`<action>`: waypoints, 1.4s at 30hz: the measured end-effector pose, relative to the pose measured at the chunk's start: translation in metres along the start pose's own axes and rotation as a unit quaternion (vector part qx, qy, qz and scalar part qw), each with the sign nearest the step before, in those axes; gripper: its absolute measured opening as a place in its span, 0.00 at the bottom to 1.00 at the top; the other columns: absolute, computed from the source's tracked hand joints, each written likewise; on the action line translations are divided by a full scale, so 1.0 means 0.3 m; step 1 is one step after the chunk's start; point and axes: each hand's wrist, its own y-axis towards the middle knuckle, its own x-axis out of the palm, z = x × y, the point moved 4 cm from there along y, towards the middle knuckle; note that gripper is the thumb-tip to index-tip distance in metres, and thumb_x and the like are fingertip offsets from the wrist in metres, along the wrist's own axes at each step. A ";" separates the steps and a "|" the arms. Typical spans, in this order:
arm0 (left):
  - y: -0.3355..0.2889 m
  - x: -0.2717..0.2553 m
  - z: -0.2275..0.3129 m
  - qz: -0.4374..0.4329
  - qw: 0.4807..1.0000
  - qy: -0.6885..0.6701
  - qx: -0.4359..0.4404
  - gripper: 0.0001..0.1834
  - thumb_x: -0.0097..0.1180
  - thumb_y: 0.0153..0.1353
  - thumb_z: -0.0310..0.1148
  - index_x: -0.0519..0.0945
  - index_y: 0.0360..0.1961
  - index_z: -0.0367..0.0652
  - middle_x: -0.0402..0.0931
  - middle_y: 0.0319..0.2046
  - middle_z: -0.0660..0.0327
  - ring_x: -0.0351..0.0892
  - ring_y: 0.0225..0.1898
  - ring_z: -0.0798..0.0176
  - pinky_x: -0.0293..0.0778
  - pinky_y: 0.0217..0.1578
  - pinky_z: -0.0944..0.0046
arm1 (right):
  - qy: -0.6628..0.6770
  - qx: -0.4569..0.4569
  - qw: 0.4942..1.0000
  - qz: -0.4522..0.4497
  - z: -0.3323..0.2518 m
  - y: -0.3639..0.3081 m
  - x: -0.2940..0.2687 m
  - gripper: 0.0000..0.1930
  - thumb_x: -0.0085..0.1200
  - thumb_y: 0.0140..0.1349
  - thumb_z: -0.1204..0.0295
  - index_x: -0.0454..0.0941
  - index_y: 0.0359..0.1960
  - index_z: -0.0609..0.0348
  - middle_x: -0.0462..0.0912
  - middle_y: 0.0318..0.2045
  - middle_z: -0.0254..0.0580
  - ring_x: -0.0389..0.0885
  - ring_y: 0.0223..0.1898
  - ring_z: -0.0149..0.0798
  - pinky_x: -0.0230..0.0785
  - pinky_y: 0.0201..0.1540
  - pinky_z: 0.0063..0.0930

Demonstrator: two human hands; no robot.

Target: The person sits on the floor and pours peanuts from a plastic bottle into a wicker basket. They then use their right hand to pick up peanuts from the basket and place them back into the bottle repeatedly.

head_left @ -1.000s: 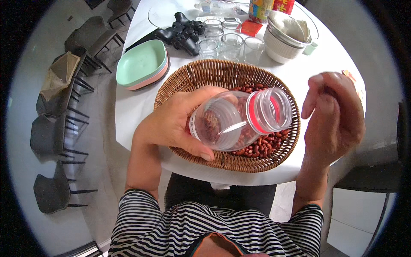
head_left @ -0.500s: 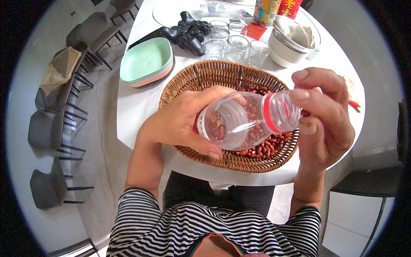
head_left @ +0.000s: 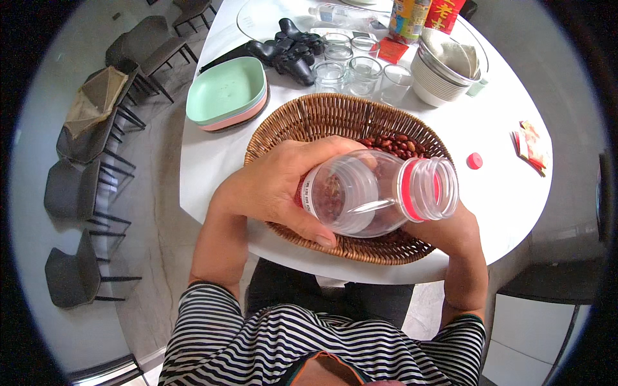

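Observation:
My left hand (head_left: 277, 183) grips a clear plastic bottle (head_left: 360, 199) with a red neck ring, tipped on its side, its open mouth pointing right. A few reddish beans lie inside it. The bottle hangs over a round woven basket (head_left: 322, 116) holding red beans (head_left: 396, 145). My right hand (head_left: 450, 228) reaches into the basket under the bottle's mouth; its fingers are hidden behind the bottle. A small red cap (head_left: 474, 161) lies on the white table (head_left: 212, 161) to the right of the basket.
Behind the basket stand several empty glasses (head_left: 364, 67), stacked green and pink plates (head_left: 225, 93), black game controllers (head_left: 290, 48) and nested white bowls (head_left: 444, 71). A red packet (head_left: 531, 145) lies at the right edge. Grey chairs (head_left: 84, 193) line the floor on the left.
My right hand has dropped from the bottle's neck to beneath the bottle, into the basket. The left hand keeps the bottle tilted in about the same place.

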 end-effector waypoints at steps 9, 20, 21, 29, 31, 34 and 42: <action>0.003 -0.001 0.011 0.006 1.000 -0.004 0.010 0.56 0.75 0.24 0.54 0.67 0.55 0.34 0.75 0.47 0.51 0.77 0.47 0.55 0.70 0.48 0.61 | 0.059 0.005 0.991 0.118 0.014 0.018 -0.070 0.04 0.57 0.48 0.78 0.77 0.27 0.61 0.80 0.25 0.45 0.81 0.27 0.42 0.73 0.30 0.29; 0.001 0.006 0.017 0.001 0.999 -0.035 -0.033 0.53 0.76 0.23 0.51 0.70 0.53 0.36 0.75 0.47 0.54 0.76 0.48 0.58 0.70 0.49 0.63 | 0.162 -0.108 0.894 0.405 -0.002 -0.133 -0.137 0.18 0.67 0.45 0.68 0.69 0.33 0.54 0.78 0.32 0.45 0.75 0.28 0.33 0.68 0.31 0.27; 0.001 0.008 0.018 -0.006 0.999 -0.038 -0.035 0.52 0.76 0.23 0.51 0.70 0.53 0.37 0.75 0.47 0.54 0.76 0.48 0.58 0.70 0.49 0.63 | 0.168 -0.110 0.894 0.401 -0.009 -0.124 -0.135 0.17 0.67 0.45 0.68 0.70 0.32 0.54 0.78 0.31 0.44 0.75 0.28 0.32 0.67 0.30 0.26; -0.006 0.013 0.003 0.003 1.000 -0.023 -0.010 0.50 0.74 0.25 0.51 0.71 0.52 0.38 0.75 0.47 0.54 0.76 0.48 0.55 0.70 0.49 0.62 | 0.131 -0.097 0.912 0.377 -0.060 -0.077 -0.139 0.12 0.60 0.53 0.62 0.74 0.29 0.58 0.76 0.28 0.42 0.72 0.26 0.32 0.65 0.28 0.23; -0.005 0.012 0.005 0.000 1.000 -0.022 -0.017 0.50 0.74 0.25 0.51 0.71 0.53 0.38 0.75 0.47 0.54 0.76 0.48 0.56 0.70 0.49 0.62 | 0.174 -0.046 0.912 0.369 -0.026 -0.061 -0.130 0.10 0.56 0.57 0.67 0.76 0.33 0.61 0.76 0.28 0.43 0.73 0.28 0.32 0.65 0.30 0.22; -0.002 0.006 0.012 0.003 1.000 -0.011 -0.011 0.51 0.75 0.24 0.52 0.70 0.53 0.37 0.75 0.47 0.54 0.77 0.47 0.56 0.71 0.49 0.62 | 0.222 0.052 0.929 0.290 0.028 -0.007 -0.103 0.07 0.53 0.56 0.75 0.77 0.34 0.66 0.78 0.28 0.42 0.75 0.30 0.31 0.67 0.32 0.21; 0.000 0.005 0.011 0.005 1.000 -0.012 0.005 0.53 0.75 0.24 0.52 0.69 0.54 0.36 0.75 0.46 0.53 0.77 0.47 0.55 0.71 0.49 0.61 | 0.014 0.022 0.999 -0.046 -0.006 -0.015 -0.009 0.11 0.62 0.43 0.65 0.79 0.27 0.56 0.78 0.21 0.46 0.78 0.25 0.50 0.71 0.30 0.36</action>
